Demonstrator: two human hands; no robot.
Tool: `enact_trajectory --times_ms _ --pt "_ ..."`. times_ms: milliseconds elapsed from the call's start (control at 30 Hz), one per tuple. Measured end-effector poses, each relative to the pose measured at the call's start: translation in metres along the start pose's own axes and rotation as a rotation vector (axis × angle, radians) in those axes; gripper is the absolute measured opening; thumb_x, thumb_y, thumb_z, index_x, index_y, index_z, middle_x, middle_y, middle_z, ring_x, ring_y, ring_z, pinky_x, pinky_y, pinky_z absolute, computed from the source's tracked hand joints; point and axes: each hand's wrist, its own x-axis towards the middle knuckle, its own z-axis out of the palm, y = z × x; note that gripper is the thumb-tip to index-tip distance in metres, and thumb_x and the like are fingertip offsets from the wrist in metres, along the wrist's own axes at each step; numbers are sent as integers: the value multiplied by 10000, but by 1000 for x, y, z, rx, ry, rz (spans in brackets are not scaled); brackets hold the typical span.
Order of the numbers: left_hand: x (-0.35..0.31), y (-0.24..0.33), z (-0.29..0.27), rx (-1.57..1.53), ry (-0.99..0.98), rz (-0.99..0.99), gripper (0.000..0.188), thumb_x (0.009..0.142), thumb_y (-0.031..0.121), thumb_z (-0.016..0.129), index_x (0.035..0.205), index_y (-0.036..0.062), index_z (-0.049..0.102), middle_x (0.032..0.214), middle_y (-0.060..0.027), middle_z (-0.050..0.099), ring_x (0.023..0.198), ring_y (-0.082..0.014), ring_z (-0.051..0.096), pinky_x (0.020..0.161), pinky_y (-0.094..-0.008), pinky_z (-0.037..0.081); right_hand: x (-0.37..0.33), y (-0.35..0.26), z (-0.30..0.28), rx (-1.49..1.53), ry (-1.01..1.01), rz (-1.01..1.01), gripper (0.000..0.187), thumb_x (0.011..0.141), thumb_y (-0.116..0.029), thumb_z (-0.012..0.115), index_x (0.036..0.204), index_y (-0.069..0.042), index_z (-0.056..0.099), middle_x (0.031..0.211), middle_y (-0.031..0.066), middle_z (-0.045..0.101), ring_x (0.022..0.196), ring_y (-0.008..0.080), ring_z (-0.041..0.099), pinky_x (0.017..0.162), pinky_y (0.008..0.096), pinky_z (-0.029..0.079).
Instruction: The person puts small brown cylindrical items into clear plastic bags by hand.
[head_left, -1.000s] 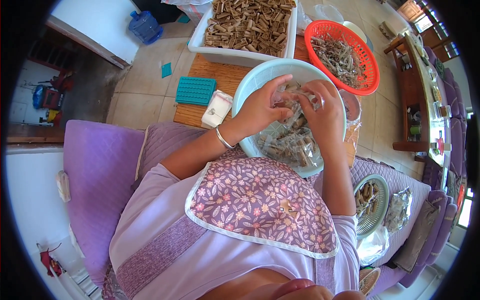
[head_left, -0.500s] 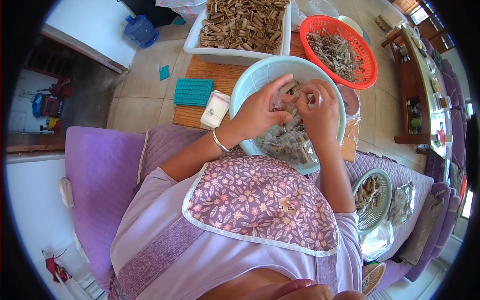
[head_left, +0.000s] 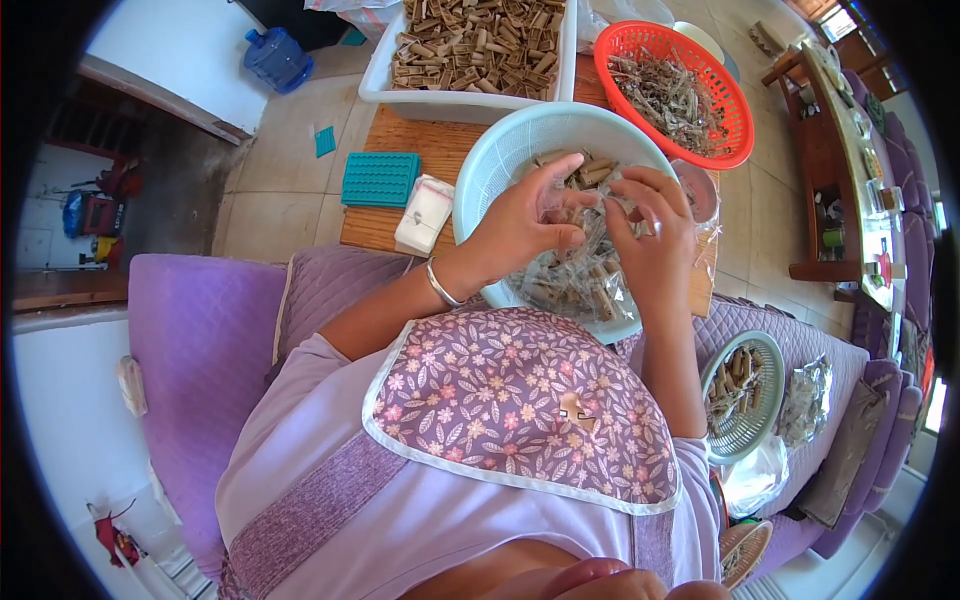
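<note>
Both hands are above a pale blue plastic colander [head_left: 482, 160] that holds brown tube-like pieces and many crinkled clear plastic wrappers [head_left: 560, 285]. My left hand [head_left: 520, 218], with a silver bangle at the wrist, is closed on a clear plastic wrapper [head_left: 588, 212], thumb and index finger standing out. My right hand [head_left: 652, 222] pinches the same film from the other side with its fingertips. Whether a brown piece lies inside the film cannot be made out. Loose brown pieces [head_left: 595, 170] show in the colander beyond the fingers.
A white bin [head_left: 450, 105] of brown pieces stands behind the colander on a wooden table [head_left: 390, 135]. At back right is a red basket [head_left: 745, 140] of plastic-wrapped bits. To the left lie a teal ridged tray [head_left: 381, 179] and a white packet [head_left: 424, 214]; at right, a smaller green basket [head_left: 775, 390].
My right hand has opened out a little and shifted right, its fingers less curled. The left hand stays nearly in place, holding the film.
</note>
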Motion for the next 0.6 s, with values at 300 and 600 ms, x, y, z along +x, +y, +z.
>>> enact_trajectory --times_ms 300,600 --pt "-2 1 4 103 -55 75 809 841 67 725 1489 57 242 1246 -150 585 990 -127 582 784 -264 513 -2 9 13 -238 33 -190 148 730 21 680 860 -10 615 988 103 629 901 306 607 761 380 508" --pt "-5 -3 0 -62 14 -80 746 821 50 733 1441 48 318 1192 -145 606 918 -119 586 769 -269 526 4 31 -22 654 291 364 155 852 105 523 923 -27 561 1049 129 621 840 162 628 617 253 548"
